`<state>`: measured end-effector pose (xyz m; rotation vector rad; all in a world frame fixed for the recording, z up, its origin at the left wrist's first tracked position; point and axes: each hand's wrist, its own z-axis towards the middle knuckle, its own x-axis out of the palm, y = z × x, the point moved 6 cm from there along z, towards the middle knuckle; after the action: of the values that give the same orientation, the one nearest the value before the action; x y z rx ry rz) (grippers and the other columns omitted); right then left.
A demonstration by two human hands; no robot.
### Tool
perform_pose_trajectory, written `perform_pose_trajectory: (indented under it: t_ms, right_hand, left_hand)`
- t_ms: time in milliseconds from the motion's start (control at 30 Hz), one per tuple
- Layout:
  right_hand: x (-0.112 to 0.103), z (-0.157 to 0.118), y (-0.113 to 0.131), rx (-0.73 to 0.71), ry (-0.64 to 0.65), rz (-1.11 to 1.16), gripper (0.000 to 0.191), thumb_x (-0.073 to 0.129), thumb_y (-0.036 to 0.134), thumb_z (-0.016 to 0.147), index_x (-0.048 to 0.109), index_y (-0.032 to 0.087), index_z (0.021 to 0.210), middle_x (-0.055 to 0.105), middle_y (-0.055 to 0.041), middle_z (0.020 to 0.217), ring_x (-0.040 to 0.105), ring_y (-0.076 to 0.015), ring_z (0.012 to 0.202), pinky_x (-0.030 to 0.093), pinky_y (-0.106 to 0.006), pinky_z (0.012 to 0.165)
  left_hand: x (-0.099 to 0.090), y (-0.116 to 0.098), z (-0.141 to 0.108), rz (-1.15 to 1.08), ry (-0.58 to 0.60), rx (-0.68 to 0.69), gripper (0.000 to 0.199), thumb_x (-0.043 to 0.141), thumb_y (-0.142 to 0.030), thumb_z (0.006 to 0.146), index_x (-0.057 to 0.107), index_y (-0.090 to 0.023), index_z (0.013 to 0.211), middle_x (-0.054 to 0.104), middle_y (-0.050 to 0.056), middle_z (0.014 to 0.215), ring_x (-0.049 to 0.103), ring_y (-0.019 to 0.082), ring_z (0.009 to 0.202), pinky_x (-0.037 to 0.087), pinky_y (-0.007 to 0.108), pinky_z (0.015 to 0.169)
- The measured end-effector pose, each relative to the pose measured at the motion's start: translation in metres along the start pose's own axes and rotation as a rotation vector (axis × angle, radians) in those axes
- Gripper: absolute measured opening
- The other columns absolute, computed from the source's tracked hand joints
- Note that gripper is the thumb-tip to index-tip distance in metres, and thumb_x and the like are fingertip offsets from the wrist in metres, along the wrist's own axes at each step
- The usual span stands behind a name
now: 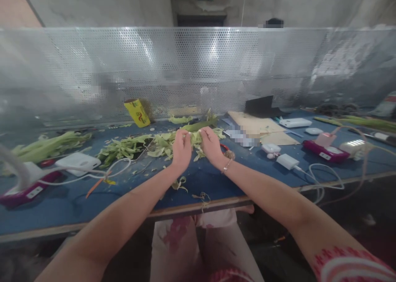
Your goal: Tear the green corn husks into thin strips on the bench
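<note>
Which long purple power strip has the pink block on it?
The right-hand long purple power strip: a pale pink, boxy block sits on it. The left-hand long purple power strip shows no pink block.

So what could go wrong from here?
The thin, pale green leafy strip between the bare left hand and bare right hand might tear.

Curled, pale green scraps near the front edge of the flat blue table could fall.

The boxy white plastic charger might slide if the right arm snags its thin white cable.
</note>
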<state>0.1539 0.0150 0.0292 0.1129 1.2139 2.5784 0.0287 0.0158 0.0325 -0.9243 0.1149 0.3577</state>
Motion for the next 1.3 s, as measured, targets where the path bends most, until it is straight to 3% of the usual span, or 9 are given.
perform_pose_trajectory:
  t_ms: [333,567,700,800,933,1100,1300]
  right_hand:
    - [-0.007,0.002,0.002,0.022,-0.088,0.068,0.019,0.039,0.034,0.084,0.043,0.02,0.072,0.042,0.0022,0.068,0.04,-0.0102,0.062,0.037,-0.023,0.061]
    - [-0.009,0.003,-0.006,0.088,-0.081,0.146,0.02,0.038,0.039,0.085,0.04,0.022,0.074,0.033,0.0049,0.06,0.032,-0.0088,0.048,0.032,-0.022,0.047]
    - [-0.01,0.003,0.001,-0.019,-0.083,0.014,0.022,0.036,0.038,0.086,0.041,0.021,0.073,0.04,0.0025,0.066,0.039,-0.0108,0.059,0.037,-0.023,0.058]
    - [-0.008,0.002,0.006,-0.116,-0.075,-0.09,0.022,0.034,0.036,0.087,0.044,0.02,0.076,0.046,0.0006,0.072,0.043,-0.0122,0.069,0.037,-0.025,0.068]
    - [-0.007,0.002,0.005,-0.158,-0.054,-0.151,0.021,0.032,0.035,0.088,0.045,0.02,0.08,0.048,-0.0003,0.076,0.044,-0.0132,0.072,0.036,-0.026,0.071]
    - [-0.005,-0.001,0.004,-0.131,-0.01,-0.167,0.017,0.033,0.035,0.087,0.043,0.021,0.082,0.047,-0.0006,0.077,0.045,-0.0136,0.072,0.036,-0.026,0.069]
    - [-0.002,-0.003,0.007,-0.047,0.006,-0.093,0.018,0.034,0.032,0.087,0.038,0.021,0.073,0.042,0.0021,0.07,0.042,-0.0117,0.066,0.035,-0.024,0.065]
  left_hand:
    - [0.002,0.005,0.003,-0.127,-0.015,0.019,0.023,0.041,-0.044,0.085,0.041,-0.021,0.083,0.035,-0.008,0.047,0.04,0.007,0.036,0.033,0.021,0.041]
    - [0.004,0.0,-0.002,-0.12,0.057,0.03,0.02,0.044,-0.041,0.085,0.042,-0.022,0.082,0.034,-0.009,0.041,0.039,0.008,0.034,0.03,0.02,0.038]
    - [0.003,0.002,0.0,-0.164,0.047,-0.023,0.019,0.045,-0.04,0.084,0.041,-0.022,0.082,0.035,-0.009,0.043,0.04,0.008,0.035,0.033,0.02,0.04]
    - [0.005,0.004,0.002,-0.321,0.055,-0.065,0.021,0.045,-0.042,0.083,0.039,-0.022,0.08,0.038,-0.008,0.052,0.044,0.007,0.041,0.038,0.021,0.044]
    - [0.01,0.004,0.004,-0.447,0.109,-0.107,0.022,0.046,-0.039,0.082,0.037,-0.02,0.074,0.039,-0.006,0.058,0.043,0.007,0.047,0.041,0.021,0.048]
    - [0.008,0.004,0.006,-0.304,0.108,-0.113,0.018,0.044,-0.032,0.083,0.038,-0.02,0.07,0.038,-0.005,0.06,0.045,0.007,0.049,0.041,0.022,0.051]
    - [0.003,0.005,0.005,0.009,0.063,0.015,0.015,0.038,-0.03,0.086,0.039,-0.021,0.075,0.038,-0.005,0.052,0.042,0.01,0.047,0.033,0.024,0.051]
